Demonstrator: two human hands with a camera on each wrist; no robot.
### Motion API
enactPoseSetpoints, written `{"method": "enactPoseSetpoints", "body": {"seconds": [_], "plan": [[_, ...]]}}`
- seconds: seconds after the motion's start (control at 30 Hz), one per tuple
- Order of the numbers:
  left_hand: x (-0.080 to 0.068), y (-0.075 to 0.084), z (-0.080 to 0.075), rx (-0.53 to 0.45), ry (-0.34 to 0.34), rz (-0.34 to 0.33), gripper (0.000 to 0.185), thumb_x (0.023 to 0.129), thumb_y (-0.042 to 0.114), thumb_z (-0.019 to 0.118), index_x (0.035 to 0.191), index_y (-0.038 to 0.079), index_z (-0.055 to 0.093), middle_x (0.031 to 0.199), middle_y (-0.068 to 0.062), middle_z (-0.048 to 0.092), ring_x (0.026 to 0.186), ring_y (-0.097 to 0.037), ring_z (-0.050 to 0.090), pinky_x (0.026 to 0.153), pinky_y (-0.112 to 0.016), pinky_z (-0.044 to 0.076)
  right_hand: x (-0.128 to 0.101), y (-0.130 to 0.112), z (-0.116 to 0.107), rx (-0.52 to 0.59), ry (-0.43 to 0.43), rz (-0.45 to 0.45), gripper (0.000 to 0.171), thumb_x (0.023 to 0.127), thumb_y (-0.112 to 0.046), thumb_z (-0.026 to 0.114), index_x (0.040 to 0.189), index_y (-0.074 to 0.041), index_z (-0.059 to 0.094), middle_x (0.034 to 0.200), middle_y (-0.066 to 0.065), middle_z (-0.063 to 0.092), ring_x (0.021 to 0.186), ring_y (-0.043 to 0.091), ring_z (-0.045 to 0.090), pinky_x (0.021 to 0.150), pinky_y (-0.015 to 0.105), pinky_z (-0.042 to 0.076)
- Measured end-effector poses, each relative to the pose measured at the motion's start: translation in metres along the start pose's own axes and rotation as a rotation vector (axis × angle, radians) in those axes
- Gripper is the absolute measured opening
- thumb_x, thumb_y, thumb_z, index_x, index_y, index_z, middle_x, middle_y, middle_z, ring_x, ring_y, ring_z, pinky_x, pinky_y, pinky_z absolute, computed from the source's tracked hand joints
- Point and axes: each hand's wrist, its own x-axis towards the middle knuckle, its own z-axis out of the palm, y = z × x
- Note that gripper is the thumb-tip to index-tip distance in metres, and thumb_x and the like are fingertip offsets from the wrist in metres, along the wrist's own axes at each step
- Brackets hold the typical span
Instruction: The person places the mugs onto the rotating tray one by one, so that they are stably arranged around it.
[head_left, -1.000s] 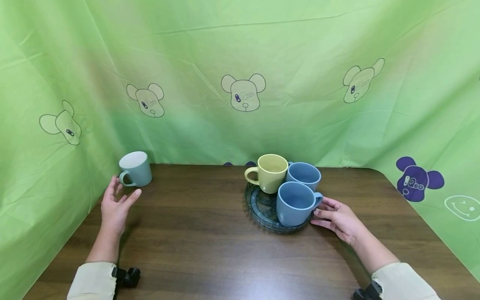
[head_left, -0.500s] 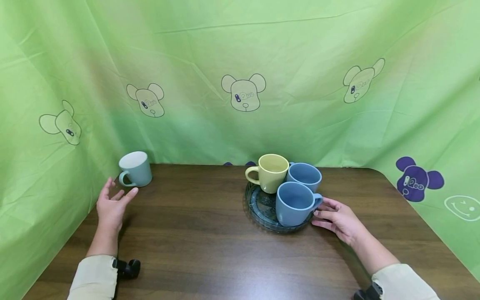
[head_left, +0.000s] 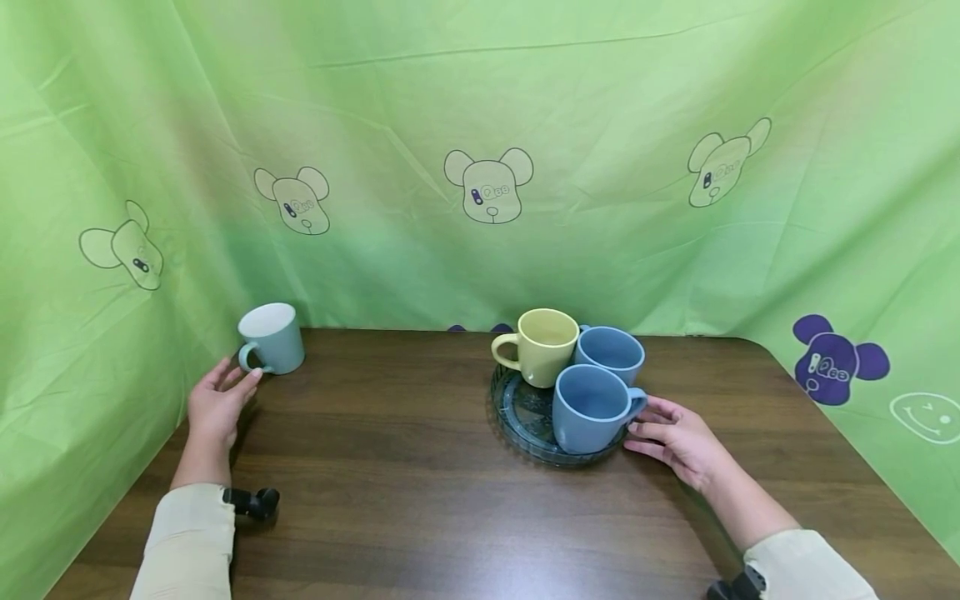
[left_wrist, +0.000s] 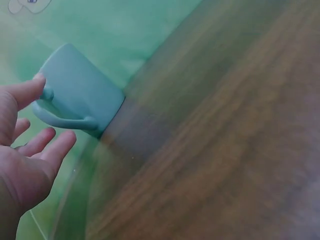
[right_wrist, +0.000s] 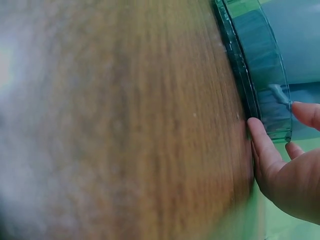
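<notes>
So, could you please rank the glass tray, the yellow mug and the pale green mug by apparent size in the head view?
1. Glass tray, clearly widest.
2. Yellow mug and pale green mug: these look alike, so I would not rank them.

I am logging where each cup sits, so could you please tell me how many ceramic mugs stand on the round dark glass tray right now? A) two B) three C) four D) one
B: the round dark glass tray carries a pale yellow mug and two blue mugs, while the light teal mug stands apart on the wooden table by the left hand.
</notes>
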Motion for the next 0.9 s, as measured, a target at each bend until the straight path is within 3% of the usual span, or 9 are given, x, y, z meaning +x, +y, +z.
{"method": "enactPoseSetpoints", "body": {"seconds": [0.13, 0.3, 0.43, 0.57, 0.67, 0.77, 0.9], "plan": [[0.007, 0.000, 0.001, -0.047, 0.026, -0.013, 0.070, 0.091, 0.004, 0.067, 0.151, 0.005, 0.031, 0.151, -0.024, 0.033, 0.077, 0.005, 0.061, 0.084, -0.014, 0.053, 0.000, 0.000, 0.000, -0.001, 0.004, -0.001, 0.040, 0.087, 0.017, 0.056, 0.105, -0.017, 0.060, 0.104, 0.007, 0.058, 0.090, 0.016, 0.066, 0.084, 0.043, 0.059], [0.013, -0.005, 0.005, -0.053, 0.084, -0.008, 0.061, 0.088, 0.002, 0.070, 0.143, 0.001, 0.044, 0.141, -0.021, 0.048, 0.072, 0.002, 0.065, 0.078, -0.016, 0.055, -0.001, 0.001, 0.001, 0.001, 0.002, -0.006, 0.040, 0.086, 0.018, 0.056, 0.106, -0.017, 0.060, 0.103, 0.008, 0.057, 0.090, 0.017, 0.066, 0.084, 0.042, 0.059], [0.017, -0.009, 0.008, -0.081, 0.136, 0.038, 0.056, 0.085, -0.001, 0.072, 0.137, -0.005, 0.050, 0.102, -0.004, 0.069, 0.069, 0.000, 0.066, 0.074, -0.018, 0.057, 0.000, 0.001, 0.001, 0.009, -0.001, -0.008, 0.040, 0.086, 0.019, 0.055, 0.105, -0.016, 0.060, 0.102, 0.009, 0.057, 0.089, 0.017, 0.066, 0.084, 0.042, 0.059], [0.020, -0.011, 0.010, -0.176, 0.181, 0.067, 0.051, 0.083, -0.006, 0.073, 0.130, -0.010, 0.054, 0.073, 0.009, 0.065, 0.065, -0.003, 0.067, 0.069, -0.019, 0.059, 0.000, 0.001, 0.001, 0.008, -0.006, -0.009, 0.040, 0.086, 0.018, 0.055, 0.105, -0.016, 0.061, 0.103, 0.009, 0.055, 0.089, 0.017, 0.066, 0.085, 0.041, 0.059], [0.022, -0.011, 0.011, -0.217, 0.216, 0.069, 0.039, 0.080, -0.007, 0.075, 0.117, -0.008, 0.063, 0.070, 0.008, 0.064, 0.061, -0.004, 0.067, 0.065, -0.019, 0.059, 0.000, 0.001, 0.001, 0.007, -0.003, -0.007, 0.040, 0.086, 0.019, 0.055, 0.105, -0.016, 0.060, 0.103, 0.010, 0.055, 0.089, 0.017, 0.066, 0.085, 0.042, 0.058], [0.023, -0.010, 0.013, -0.196, 0.238, 0.073, 0.027, 0.079, -0.005, 0.077, 0.103, -0.002, 0.067, 0.070, 0.007, 0.062, 0.059, -0.003, 0.065, 0.063, -0.018, 0.058, 0.000, 0.000, 0.001, 0.011, 0.002, -0.004, 0.041, 0.086, 0.019, 0.056, 0.106, -0.016, 0.059, 0.104, 0.009, 0.056, 0.090, 0.018, 0.066, 0.085, 0.042, 0.058], [0.025, -0.008, 0.016, -0.187, 0.261, 0.068, 0.025, 0.079, -0.006, 0.076, 0.102, -0.003, 0.066, 0.073, 0.005, 0.060, 0.058, -0.002, 0.064, 0.065, -0.016, 0.058, 0.000, 0.000, 0.001, 0.022, 0.001, -0.005, 0.041, 0.085, 0.020, 0.056, 0.106, -0.015, 0.059, 0.104, 0.009, 0.057, 0.090, 0.018, 0.066, 0.084, 0.041, 0.059]]}}
